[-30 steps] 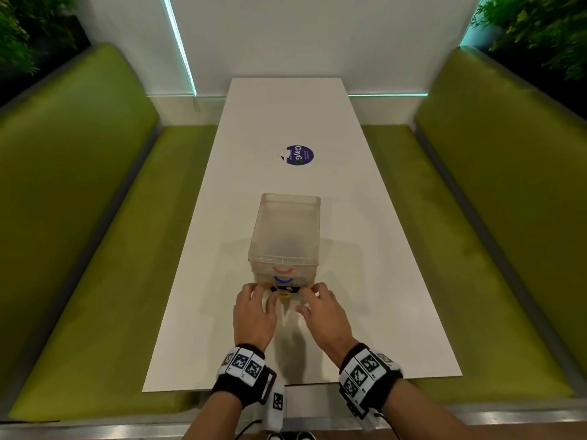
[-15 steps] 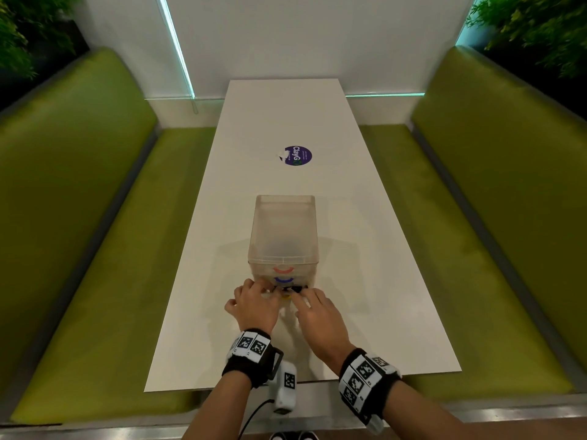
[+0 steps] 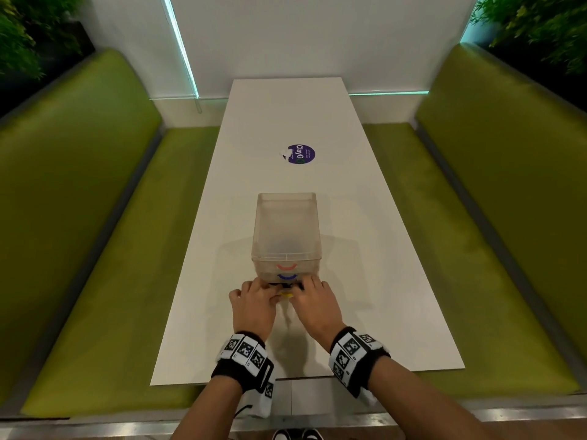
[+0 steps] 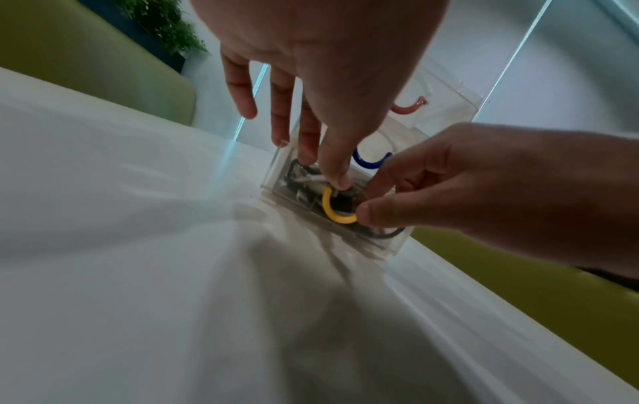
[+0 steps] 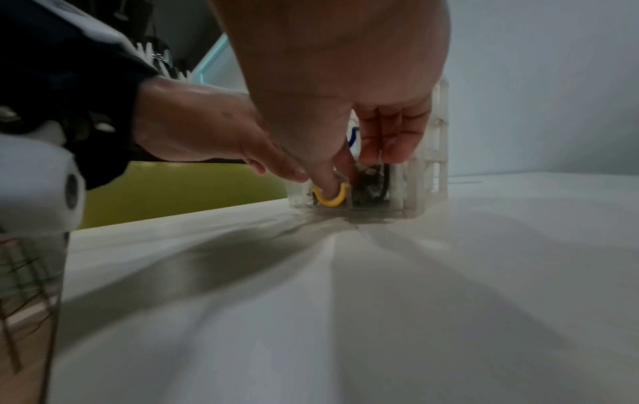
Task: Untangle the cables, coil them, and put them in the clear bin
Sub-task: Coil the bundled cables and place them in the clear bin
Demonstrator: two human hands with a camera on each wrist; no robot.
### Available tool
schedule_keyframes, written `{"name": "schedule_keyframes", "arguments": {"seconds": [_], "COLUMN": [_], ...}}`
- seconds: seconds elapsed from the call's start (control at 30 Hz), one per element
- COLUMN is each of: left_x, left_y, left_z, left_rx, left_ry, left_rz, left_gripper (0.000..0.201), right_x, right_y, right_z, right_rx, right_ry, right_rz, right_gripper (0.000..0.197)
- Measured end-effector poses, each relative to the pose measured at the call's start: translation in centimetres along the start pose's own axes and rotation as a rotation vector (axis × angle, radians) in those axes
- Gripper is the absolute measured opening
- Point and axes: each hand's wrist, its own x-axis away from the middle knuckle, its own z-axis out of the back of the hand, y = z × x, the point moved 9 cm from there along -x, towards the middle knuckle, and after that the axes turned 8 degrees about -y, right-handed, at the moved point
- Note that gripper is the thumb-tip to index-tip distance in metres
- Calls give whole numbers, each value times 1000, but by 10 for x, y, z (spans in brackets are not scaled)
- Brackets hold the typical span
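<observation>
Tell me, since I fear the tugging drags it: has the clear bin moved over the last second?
No. The clear bin keeps the same gap to the purple sticker, with no clear shift either way.

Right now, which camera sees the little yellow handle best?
The left wrist view: the yellow handle curves clear and unblocked on the bin's bottom drawer. In the right wrist view a finger of the right hand hooks through it, hiding part. The head view shows only a yellow sliver between both hands.

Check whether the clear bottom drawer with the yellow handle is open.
Looks shut: clear bottom drawer sits flush in the clear bin; right hand grips its yellow handle.
</observation>
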Motion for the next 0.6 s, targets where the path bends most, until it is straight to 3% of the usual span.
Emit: {"name": "schedule_keyframes", "arguments": {"seconds": [0.1,0.2,0.27,0.33,0.37,0.43,0.6], "left_x": [-3,-4,-4,-4,-3,-1,-1], "left_y": [-6,-11,-13,-15,-16,-22,-36], "left_z": [2,-1,-5,-7,-8,-6,1], "left_rx": [84,120,147,221,290,463,839], "left_ry": [3,-14,-36,-38,-18,38,89], "left_rz": [74,128,142,146,140,162,357], "left_gripper": [9,15,18,18,16,19,65], "right_x": [4,16,17,8,2,-3,-6], "right_y": [9,40,55,55,51,50,57], "right_z": [2,2,-8,-19,-23,-23,-15], "right_rx": [-196,-694,-970,-1204,-1246,-1135,-928], "right_ry": [87,117,99,-2,-80,-141,-108], "right_rz": [-30,-300,-417,-407,-373,-348,-354], "right_gripper": [11,17,47,86,94,85,58]}}
